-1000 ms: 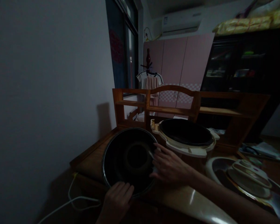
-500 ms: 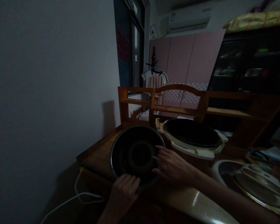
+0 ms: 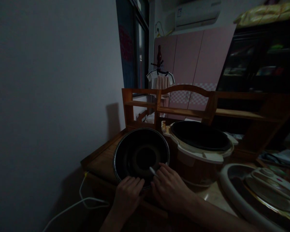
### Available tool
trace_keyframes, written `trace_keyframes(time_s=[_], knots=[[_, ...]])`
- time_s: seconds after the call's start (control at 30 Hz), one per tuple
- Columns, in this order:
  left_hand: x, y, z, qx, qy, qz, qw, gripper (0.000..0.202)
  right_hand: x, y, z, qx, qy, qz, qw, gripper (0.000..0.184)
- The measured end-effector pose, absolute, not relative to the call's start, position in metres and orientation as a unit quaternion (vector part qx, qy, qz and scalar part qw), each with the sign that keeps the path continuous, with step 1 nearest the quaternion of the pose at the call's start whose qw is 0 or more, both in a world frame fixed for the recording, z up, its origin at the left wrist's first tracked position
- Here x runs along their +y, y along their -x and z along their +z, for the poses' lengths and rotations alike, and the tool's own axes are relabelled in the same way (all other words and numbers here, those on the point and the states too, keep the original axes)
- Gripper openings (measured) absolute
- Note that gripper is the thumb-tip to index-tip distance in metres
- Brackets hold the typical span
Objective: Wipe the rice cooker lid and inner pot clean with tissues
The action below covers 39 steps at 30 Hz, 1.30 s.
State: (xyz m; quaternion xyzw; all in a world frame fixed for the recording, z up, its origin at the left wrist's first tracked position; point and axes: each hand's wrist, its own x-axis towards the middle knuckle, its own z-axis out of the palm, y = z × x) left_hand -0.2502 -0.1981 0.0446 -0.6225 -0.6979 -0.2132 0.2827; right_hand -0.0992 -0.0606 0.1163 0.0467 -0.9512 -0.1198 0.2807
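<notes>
A round, dark inner pot (image 3: 125, 149) with a pale rim is tilted toward me on the wooden desk. My left hand (image 3: 129, 193) has its fingers hooked over the near rim, gripping it. At the near right of the rim, my right hand (image 3: 168, 185) is closed with fingers curled. A small white stick-like thing (image 3: 153, 171) pokes out from those fingers over the pot's inside; its kind is too small to tell. Whether the right hand also touches the rim is unclear in the dim light.
Behind and right stands a cooker body (image 3: 197, 167) with a black opening. Its likely lid (image 3: 268, 187), pale and domed, lies at the right. A wooden shelf rail (image 3: 186, 112) borders the back, a wall (image 3: 62, 96) the left. A white cord (image 3: 70, 205) hangs at the lower left.
My right hand has moved down and left, from the pot's right side to its near right rim, with the white thing still in it. My left hand stays on the rim.
</notes>
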Motion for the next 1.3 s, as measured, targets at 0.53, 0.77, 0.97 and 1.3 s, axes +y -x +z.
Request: trace_keyframes(time_s=[0.53,0.77,0.97,1.3], knots=[[-0.169,0.272,0.096,-0.755,0.603,-0.164,0.200,0.025,-0.042,0.073,0.104,-0.942,-0.017,0.009,0.334,0.046],[-0.170,0.288,0.094,-0.753,0.613,-0.153,0.187,0.031,-0.050,0.064,0.070,-0.924,0.079,0.043,0.373,0.051],[-0.184,0.305,0.088,-0.746,0.616,-0.166,0.189,0.042,-0.056,0.074,0.050,-0.919,0.097,0.053,0.378,0.056],[-0.210,0.310,0.077,-0.712,0.644,-0.213,0.183,0.027,-0.055,0.071,0.090,-0.897,0.079,0.043,0.433,0.064]])
